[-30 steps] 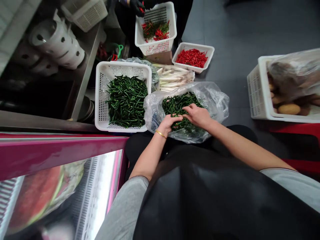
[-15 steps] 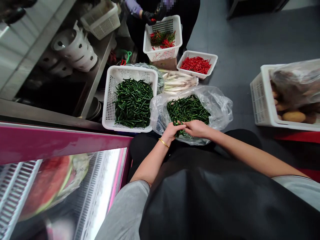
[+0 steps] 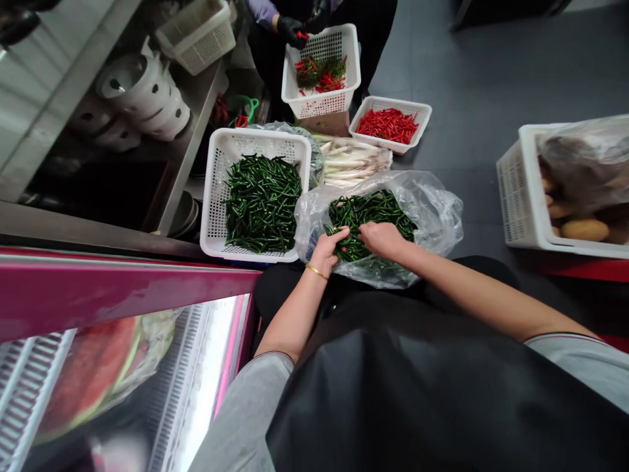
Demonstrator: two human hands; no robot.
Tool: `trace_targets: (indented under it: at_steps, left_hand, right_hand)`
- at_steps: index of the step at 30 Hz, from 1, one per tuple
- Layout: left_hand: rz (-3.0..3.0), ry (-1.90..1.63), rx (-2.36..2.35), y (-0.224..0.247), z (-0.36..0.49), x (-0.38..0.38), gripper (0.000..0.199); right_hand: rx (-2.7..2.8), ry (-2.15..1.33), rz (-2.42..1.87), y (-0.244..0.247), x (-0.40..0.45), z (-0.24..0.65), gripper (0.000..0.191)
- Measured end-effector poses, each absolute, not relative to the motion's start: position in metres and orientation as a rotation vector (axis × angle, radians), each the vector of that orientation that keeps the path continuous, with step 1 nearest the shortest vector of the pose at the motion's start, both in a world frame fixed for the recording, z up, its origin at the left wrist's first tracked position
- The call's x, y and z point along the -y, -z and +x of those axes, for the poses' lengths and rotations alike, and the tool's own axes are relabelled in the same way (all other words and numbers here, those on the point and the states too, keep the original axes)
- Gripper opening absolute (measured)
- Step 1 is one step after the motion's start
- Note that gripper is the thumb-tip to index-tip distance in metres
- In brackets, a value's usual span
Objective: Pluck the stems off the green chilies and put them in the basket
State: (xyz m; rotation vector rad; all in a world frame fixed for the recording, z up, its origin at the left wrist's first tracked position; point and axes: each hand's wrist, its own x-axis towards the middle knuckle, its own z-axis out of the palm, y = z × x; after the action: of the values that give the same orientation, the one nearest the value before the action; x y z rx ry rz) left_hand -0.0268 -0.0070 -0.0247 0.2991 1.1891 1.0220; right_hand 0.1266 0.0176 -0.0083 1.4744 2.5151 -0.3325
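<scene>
A clear plastic bag (image 3: 437, 203) lies open in front of me with a heap of green chillies (image 3: 371, 208) in it. My left hand (image 3: 331, 248), with a gold bangle at the wrist, is closed around a few green chillies (image 3: 333, 231) at the bag's near left side. My right hand (image 3: 383, 240) is curled over the heap, its fingertips pinched; whatever they hold is too small to make out. Left of the bag stands a white perforated basket (image 3: 209, 196) with many green chillies (image 3: 263, 203) in it.
Beyond the bag lie pale long-stemmed vegetables (image 3: 356, 160) and a small basket (image 3: 422, 124) of red chillies. A co-worker's black-gloved hands (image 3: 292, 31) are over another basket (image 3: 319, 103). A crate (image 3: 514, 196) stands right; a lit fridge (image 3: 228, 354) and steel shelf (image 3: 196, 131) are left.
My hands have come apart: the left has shifted slightly left with green chillies in it, and the right has moved up over the heap. The co-worker's hands have moved slightly.
</scene>
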Motion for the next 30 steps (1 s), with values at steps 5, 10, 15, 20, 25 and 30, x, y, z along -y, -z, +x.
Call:
trace_targets:
  at_steps: [5, 10, 15, 20, 25, 30]
  left_hand:
    - [0.233, -1.011, -1.098, 0.029, -0.019, 0.017, 0.026]
    - [0.08, -0.954, -1.03, 0.027, -0.034, 0.02, 0.016]
    - [0.022, -0.919, -1.016, 0.02, -0.037, 0.015, 0.015]
    - [0.075, -0.871, -1.024, 0.022, -0.031, 0.011, 0.008]
    - [0.293, -0.916, -0.962, 0.021, -0.026, 0.014, 0.02]
    - [0.512, -0.93, -1.073, 0.015, -0.026, 0.019, 0.027]
  right_hand:
    - [-2.793, 0.55, 1.06, 0.004, 0.019, 0.145, 0.033]
    - [-2.732, 0.486, 1.169, 0.013, -0.012, 0.154, 0.04]
    - [-2.562, 0.265, 1.384, 0.025, -0.058, 0.148, 0.037]
    - [-2.969, 0.347, 1.434, 0.013, -0.031, 0.15, 0.038]
    - [-3.304, 0.722, 1.079, 0.004, 0.016, 0.152, 0.03]
    - [-2.945, 1.654, 1.369, 0.007, 0.01, 0.15, 0.027]
